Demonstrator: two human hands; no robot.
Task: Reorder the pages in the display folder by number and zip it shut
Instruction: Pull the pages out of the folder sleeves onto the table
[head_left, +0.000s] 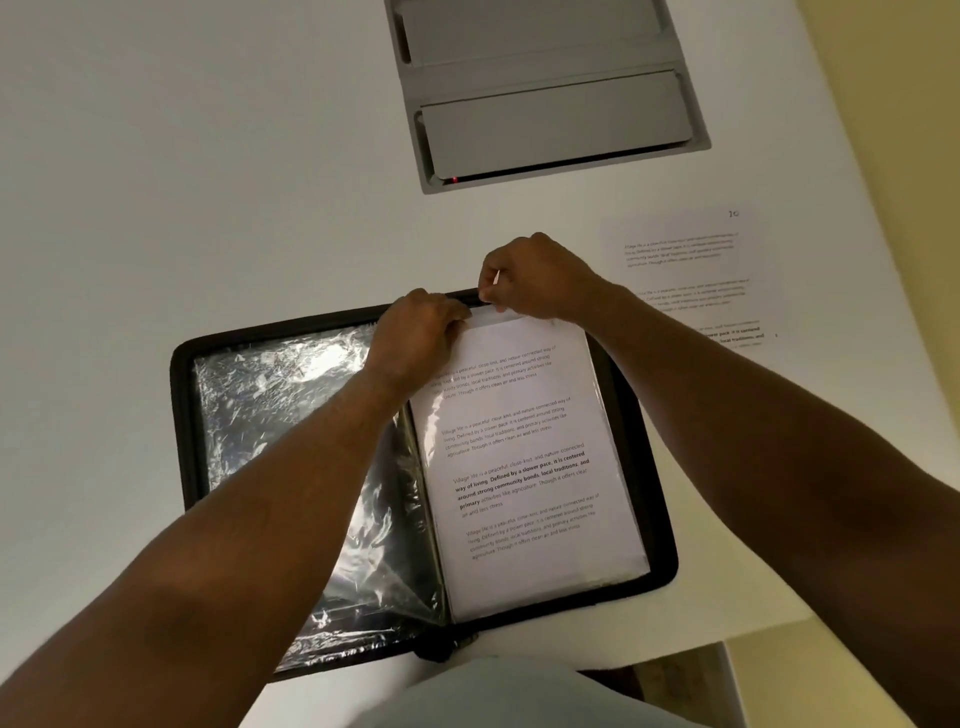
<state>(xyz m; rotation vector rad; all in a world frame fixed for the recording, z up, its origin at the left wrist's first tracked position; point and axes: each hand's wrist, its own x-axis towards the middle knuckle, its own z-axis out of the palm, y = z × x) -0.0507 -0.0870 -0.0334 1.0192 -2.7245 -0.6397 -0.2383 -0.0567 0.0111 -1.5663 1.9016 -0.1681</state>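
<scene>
Both hands (421, 332) (535, 278) hide page (519, 441) top edge; number unseen

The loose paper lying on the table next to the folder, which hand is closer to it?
The right hand. It pinches the top of the folder's page, just left of the loose paper. The left hand grips the same edge, farther left.

White table (208, 182) holds folder (179, 415) (open), loose page (691, 270).

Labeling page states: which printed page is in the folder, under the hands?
The page on the folder's right half, its top edge pinched by the left hand and right hand. The other pages lie loose on the table, to the right.
</scene>
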